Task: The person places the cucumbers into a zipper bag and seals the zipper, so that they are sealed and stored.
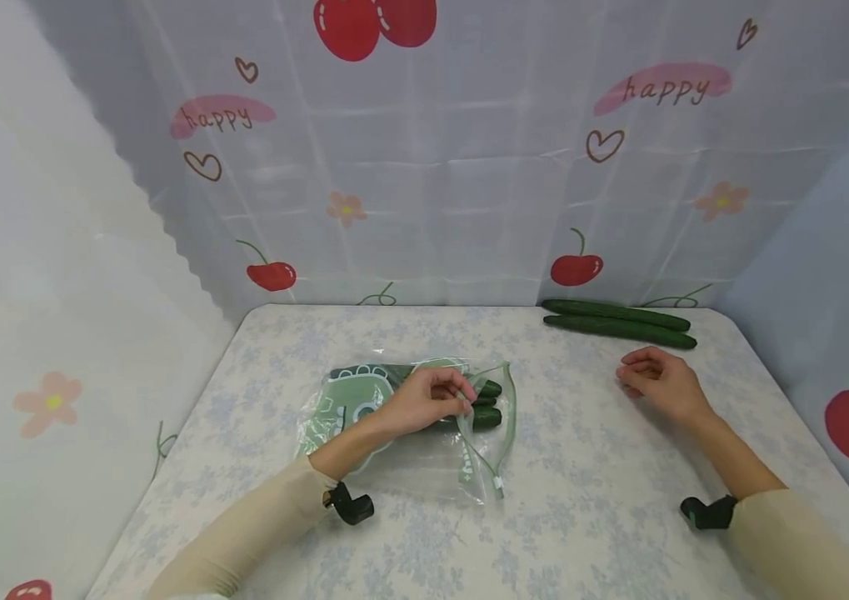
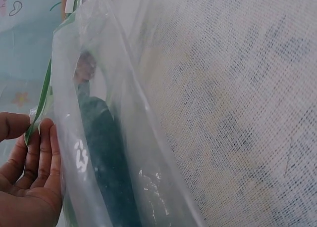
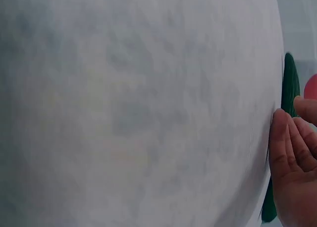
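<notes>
A clear zip bag [image 1: 424, 475] with a green cartoon print lies in the middle of the table, its green-edged mouth toward the right. Cucumbers [image 1: 487, 418] are inside it, their ends showing near the mouth. My left hand [image 1: 427, 398] pinches the upper edge of that mouth between thumb and fingers; in the left wrist view the green zip strip [image 2: 45, 88] runs into the pinch. At the back right, two cucumbers [image 1: 619, 330] lie side by side. My right hand [image 1: 666, 385] is just in front of them, fingers loosely bent and holding nothing.
A white slider [image 1: 498, 482] sits at the near end of the bag's zip. The table has a pale blue floral cloth [image 1: 566, 517]. Printed curtains [image 1: 454, 183] stand behind the table and at both sides. A black wrist camera [image 1: 352, 505] is on the left sleeve.
</notes>
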The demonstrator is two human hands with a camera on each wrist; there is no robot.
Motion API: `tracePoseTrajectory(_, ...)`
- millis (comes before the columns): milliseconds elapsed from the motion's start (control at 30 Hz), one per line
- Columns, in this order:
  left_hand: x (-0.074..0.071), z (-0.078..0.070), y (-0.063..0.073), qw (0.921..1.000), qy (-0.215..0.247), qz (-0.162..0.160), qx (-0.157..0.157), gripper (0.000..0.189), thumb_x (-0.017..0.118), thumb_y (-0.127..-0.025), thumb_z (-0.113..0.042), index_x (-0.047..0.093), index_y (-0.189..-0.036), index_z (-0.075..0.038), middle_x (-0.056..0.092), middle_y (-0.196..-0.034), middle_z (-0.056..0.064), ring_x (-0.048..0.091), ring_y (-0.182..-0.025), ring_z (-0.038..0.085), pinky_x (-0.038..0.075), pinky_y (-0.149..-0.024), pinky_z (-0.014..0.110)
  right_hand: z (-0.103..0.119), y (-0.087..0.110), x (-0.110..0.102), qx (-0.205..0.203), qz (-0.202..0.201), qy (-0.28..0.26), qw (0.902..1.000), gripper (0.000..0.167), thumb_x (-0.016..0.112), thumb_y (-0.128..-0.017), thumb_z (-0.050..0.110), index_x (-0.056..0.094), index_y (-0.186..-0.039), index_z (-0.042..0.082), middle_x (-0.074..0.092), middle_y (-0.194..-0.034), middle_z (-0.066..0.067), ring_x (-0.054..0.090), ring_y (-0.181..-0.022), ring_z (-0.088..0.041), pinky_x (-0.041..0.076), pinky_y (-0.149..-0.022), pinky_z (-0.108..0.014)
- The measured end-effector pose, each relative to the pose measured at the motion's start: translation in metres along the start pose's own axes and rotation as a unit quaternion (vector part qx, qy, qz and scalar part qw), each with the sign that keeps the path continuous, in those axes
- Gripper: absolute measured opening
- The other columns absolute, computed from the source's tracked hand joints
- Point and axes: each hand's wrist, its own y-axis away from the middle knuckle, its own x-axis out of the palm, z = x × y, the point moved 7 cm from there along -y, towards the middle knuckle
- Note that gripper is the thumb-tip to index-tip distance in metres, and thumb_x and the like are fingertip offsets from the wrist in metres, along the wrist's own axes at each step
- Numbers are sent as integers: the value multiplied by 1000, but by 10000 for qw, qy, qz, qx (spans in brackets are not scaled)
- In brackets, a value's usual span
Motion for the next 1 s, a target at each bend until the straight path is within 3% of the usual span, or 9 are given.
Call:
tracePoseTrajectory(100, 0, 1, 0, 10000, 0, -25, -44, 20, 74, -100, -13, 74, -116, -1, 71, -98, 2, 70, -92, 40, 54, -77, 24, -9, -6, -15, -2, -392, 655, 9971, 44, 67, -108, 33, 63, -132, -3, 71, -120, -24, 59, -82, 11, 55, -70, -17)
tracePoseTrajectory(200, 0, 2, 0, 10000, -13, -45, -84, 18, 74, -100, -13, 75, -115, -4, 72, -99, 3, 69, -94, 43, 54, -77, 23, -18, -10, -31, 220, -793, 974, 9918, 47, 64, -108, 36, 61, -135, -2, 68, -125, -25, 61, -92, -3, 50, -74, -20)
tracePoseTrajectory(333, -1, 3, 0, 9999, -22, -70, -91, 15, 74, -100, -13, 76, -114, -6, 73, -101, 8, 70, -94, 42, 55, -79, 24, -28, -16, -50, 604, -1375, 910, 9845, 51, 61, -109, 34, 57, -141, -6, 59, -138, -32, 59, -118, -43, 52, -89, -46)
tracePoseTrajectory(467, -3, 4, 0, 9999, -22, -93, -91, 14, 74, -100, -12, 76, -113, -7, 73, -100, 8, 70, -92, 38, 55, -78, 26, -34, -24, -63, 929, -1739, 886, 9764, 57, 59, -109, 32, 51, -149, -9, 48, -151, -38, 42, -140, -57, 39, -110, -70)
tracePoseTrajectory(567, -4, 4, 0, 9999, -20, -86, -91, 13, 74, -100, -11, 76, -113, -8, 73, -99, 4, 70, -91, 35, 54, -77, 25, -40, -31, -68, 1285, -1623, 995, 9733, 66, 55, -109, 35, 42, -158, -7, 40, -161, -38, 32, -147, -61, 33, -117, -73)
tracePoseTrajectory(667, -4, 4, 0, 9999, -4, -58, -93, 13, 73, -100, -12, 76, -113, -8, 73, -98, 1, 70, -92, 37, 54, -77, 23, -50, -33, -71, 1613, -1221, 1233, 9715, 74, 49, -110, 38, 28, -165, -8, 32, -166, -39, 23, -149, -66, 31, -118, -75)
tracePoseTrajectory(833, -3, 4, 1, 10000, 13, -35, -90, 16, 73, -101, -12, 75, -115, -5, 72, -98, 1, 70, -93, 40, 54, -77, 25, -59, -36, -67, 1378, -577, 1848, 9714, 71, 41, -109, 29, 24, -161, -15, 31, -157, -48, 24, -140, -75, 25, -114, -79)
tracePoseTrajectory(1000, -3, 6, 0, 10000, -7, -40, -91, 16, 73, -101, -12, 76, -115, -6, 72, -99, 2, 70, -93, 37, 54, -77, 24, -65, -34, -65, 1311, -904, 1736, 9719, 60, 42, -109, 20, 33, -160, -10, 37, -158, -45, 26, -143, -72, 25, -118, -78)
